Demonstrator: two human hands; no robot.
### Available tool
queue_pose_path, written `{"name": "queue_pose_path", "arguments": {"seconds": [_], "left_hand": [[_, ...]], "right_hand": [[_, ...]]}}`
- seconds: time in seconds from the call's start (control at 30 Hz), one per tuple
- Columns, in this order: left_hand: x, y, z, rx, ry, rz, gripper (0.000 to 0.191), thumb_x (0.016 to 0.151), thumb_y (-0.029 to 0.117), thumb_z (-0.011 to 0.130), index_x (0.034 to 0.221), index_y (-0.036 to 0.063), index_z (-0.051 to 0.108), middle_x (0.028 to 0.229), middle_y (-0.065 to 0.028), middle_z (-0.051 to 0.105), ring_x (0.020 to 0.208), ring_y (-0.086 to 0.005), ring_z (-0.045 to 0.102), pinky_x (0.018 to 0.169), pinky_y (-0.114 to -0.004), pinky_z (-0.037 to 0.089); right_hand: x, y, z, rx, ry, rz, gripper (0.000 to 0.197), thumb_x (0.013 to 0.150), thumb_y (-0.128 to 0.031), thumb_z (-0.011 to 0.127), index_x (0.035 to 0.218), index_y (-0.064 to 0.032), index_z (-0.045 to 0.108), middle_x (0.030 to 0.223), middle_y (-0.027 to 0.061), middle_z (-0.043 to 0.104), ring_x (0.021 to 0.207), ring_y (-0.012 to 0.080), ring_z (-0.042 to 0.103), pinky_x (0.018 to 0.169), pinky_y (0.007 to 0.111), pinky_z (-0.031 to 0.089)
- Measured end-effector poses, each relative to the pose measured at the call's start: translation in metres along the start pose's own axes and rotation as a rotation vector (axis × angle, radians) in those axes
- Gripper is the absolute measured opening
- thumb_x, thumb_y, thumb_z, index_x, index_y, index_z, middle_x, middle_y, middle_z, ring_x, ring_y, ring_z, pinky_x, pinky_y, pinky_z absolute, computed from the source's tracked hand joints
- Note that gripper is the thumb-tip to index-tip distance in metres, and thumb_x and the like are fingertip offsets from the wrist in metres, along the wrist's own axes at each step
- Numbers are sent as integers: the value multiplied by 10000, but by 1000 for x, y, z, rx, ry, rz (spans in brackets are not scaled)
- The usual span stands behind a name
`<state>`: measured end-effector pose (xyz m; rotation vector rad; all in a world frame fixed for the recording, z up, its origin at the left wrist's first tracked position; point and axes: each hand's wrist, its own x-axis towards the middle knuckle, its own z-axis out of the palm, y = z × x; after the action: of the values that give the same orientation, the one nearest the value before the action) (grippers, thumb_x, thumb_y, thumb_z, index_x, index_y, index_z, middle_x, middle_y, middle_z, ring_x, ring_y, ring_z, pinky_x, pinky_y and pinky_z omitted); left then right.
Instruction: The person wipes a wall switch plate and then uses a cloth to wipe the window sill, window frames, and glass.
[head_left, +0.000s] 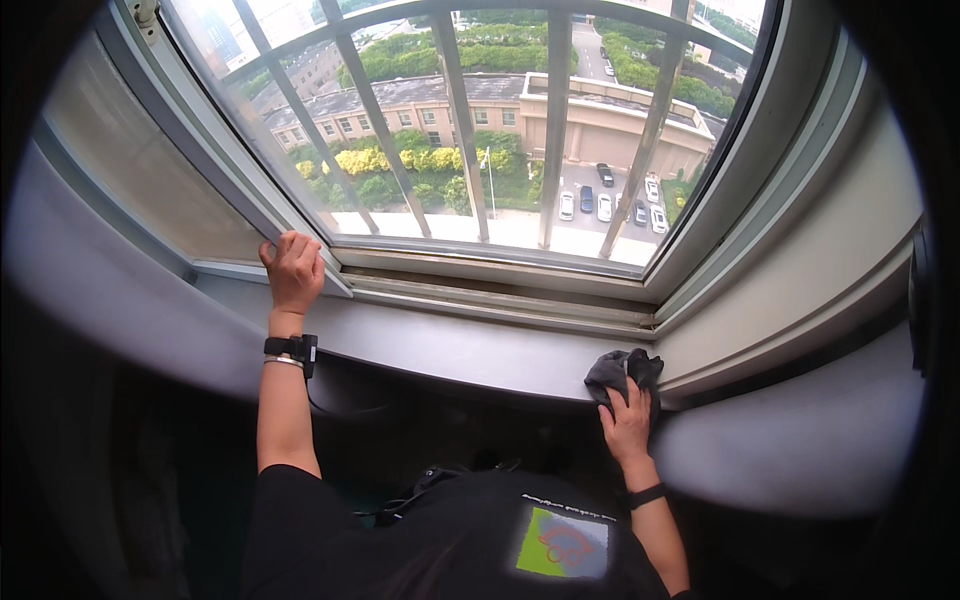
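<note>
My left hand (293, 271) has its fingers curled at the lower corner of the sliding window's sash frame (225, 161). A black band with a small box and a pale bracelet circle that wrist. At the right end of the grey windowsill (450, 351), my right hand (628, 427) presses on a crumpled dark grey cloth (619, 371), fingers spread over its near side. The cloth bunches up against the side wall of the window recess and hangs slightly over the sill's front edge. Beyond the sill runs the window track (495, 300), with dark marks in its grooves.
Metal security bars (556, 127) stand outside the glass, high above a car park and a long building. To the left is a translucent pane (142, 157). The white side jamb (810, 240) bounds the right. A thin dark cable (337, 412) hangs below the sill.
</note>
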<state>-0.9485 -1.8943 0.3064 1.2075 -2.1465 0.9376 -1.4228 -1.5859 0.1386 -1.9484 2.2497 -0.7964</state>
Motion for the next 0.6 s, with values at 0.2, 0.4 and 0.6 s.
{"name": "queue_pose_path", "arguments": {"seconds": [0.2,0.4,0.6], "left_hand": [[-3,-14,2,-29,15,17,107,729,95,677,815,152,648,912,36,614,1041,-167,553,970,-485,304],[-5,-24,4,-61,21,44,113,725,85,676,810,152,645,925,36,627,1026,-167,560,982,-485,301],[-9,-37,7,-39,17,15,110,727,83,667,811,149,640,915,25,620,1031,-172,558,981,-483,307]], "right_hand": [[3,-9,6,-28,23,25,412,807,-196,717,1200,-105,631,1385,172,456,1260,395,439,1117,544,284],[2,-10,7,-58,24,46,413,818,-195,708,1211,-106,614,1396,176,443,1261,397,438,1116,547,291],[2,-11,10,-64,52,47,411,816,-185,712,1208,-112,613,1391,174,446,1250,400,445,1110,544,300]]}}
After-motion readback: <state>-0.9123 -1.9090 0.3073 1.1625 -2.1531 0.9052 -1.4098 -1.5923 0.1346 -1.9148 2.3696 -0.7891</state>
